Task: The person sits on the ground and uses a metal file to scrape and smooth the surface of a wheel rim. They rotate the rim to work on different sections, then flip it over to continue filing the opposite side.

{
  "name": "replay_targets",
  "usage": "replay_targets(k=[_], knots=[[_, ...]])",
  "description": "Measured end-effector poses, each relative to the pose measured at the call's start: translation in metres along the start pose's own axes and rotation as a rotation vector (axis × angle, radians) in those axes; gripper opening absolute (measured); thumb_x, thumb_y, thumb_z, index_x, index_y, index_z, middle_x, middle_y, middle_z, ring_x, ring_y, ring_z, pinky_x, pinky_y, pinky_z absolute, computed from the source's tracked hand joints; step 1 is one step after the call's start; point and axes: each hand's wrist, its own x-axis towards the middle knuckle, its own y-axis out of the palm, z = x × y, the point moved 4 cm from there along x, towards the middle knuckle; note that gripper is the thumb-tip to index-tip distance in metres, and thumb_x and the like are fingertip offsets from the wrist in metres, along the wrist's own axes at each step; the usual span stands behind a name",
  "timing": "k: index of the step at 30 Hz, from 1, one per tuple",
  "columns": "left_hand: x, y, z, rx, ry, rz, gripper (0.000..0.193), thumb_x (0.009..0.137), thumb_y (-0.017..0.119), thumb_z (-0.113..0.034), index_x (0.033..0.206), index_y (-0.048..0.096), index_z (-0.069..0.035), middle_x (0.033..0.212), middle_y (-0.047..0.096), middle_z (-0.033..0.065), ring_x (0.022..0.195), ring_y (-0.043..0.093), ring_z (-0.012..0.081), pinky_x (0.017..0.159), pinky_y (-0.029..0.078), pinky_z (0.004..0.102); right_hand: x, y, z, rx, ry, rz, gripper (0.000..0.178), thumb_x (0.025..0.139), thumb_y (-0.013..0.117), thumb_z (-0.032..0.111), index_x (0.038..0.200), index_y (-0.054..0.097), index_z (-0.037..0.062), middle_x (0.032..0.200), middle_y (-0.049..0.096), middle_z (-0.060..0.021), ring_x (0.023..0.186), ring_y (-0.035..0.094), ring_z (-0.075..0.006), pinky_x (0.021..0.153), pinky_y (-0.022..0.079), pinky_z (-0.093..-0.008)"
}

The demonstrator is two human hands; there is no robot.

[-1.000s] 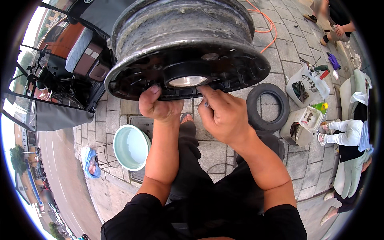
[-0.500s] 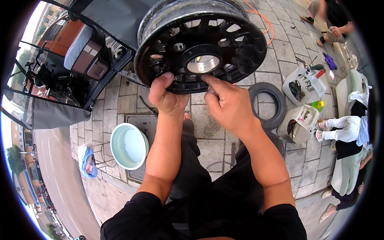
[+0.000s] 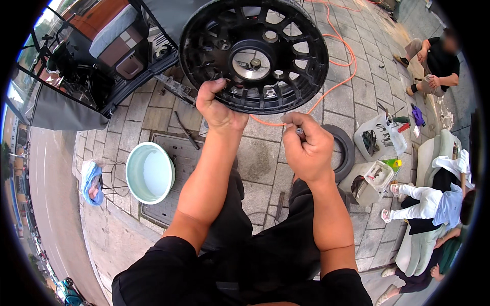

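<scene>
A black spoked wheel rim, without a tyre, is tilted with its face toward me. My left hand grips its lower left edge, thumb over the front and fingers hidden behind. Through the centre hole shows a metal piece with a round knob. My right hand, closed just below the rim's lower right edge and apart from it, holds a small grey cylindrical piece. Only one end of that piece shows, so its kind is unclear.
A tyre lies beyond my right hand, near a white tool basket and a cut-open container. At left are a pale green basin, a bar and a covered vehicle. An orange hose crosses the paving. People sit at right.
My right hand has drawn back from the rim's lower spokes, and a grey piece now shows in its fist. The rim faces me more. My view has shifted.
</scene>
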Motion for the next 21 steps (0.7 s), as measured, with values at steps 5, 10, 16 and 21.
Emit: replay_targets(k=[5,10,16,21], knots=[[0.004,-0.010,0.000,0.022,-0.001,-0.093,0.049,0.079,0.061,-0.015,0.125,0.069,-0.002,0.109,0.076,0.0099,0.096,0.073,0.0276,0.091,0.061,0.0444,0.001,0.005,0.005,-0.009,0.033,0.048,0.016,0.089,0.070,-0.001,0.104,0.074,-0.0020,0.084,0.074,-0.0134,0.066,0.068,-0.0147,0.062,0.054,-0.0294],[0.004,-0.012,0.004,0.026,-0.065,-0.188,0.038,0.077,0.064,-0.020,0.112,0.070,-0.008,0.091,0.072,0.0042,0.079,0.066,0.0221,0.076,0.058,0.0426,0.001,0.007,0.008,-0.048,0.049,0.101,0.016,0.089,0.071,0.001,0.104,0.073,-0.0021,0.085,0.075,-0.0147,0.068,0.071,-0.0170,0.064,0.056,-0.0306],[0.005,-0.015,0.003,0.006,-0.063,-0.258,0.036,0.076,0.064,-0.024,0.109,0.070,-0.011,0.086,0.068,0.0017,0.077,0.063,0.0200,0.078,0.055,0.0439,0.001,0.009,0.006,-0.089,0.088,0.117,0.016,0.089,0.071,0.004,0.104,0.073,-0.0024,0.084,0.075,-0.0157,0.070,0.072,-0.0197,0.067,0.057,-0.0324],[0.005,-0.014,0.002,0.018,-0.032,-0.254,0.036,0.077,0.064,-0.025,0.110,0.070,-0.011,0.089,0.069,0.0015,0.078,0.064,0.0202,0.079,0.055,0.0455,-0.001,0.010,0.000,-0.068,0.168,0.156,0.020,0.091,0.069,0.006,0.109,0.072,-0.0025,0.090,0.073,-0.0159,0.075,0.071,-0.0201,0.071,0.057,-0.0327]])
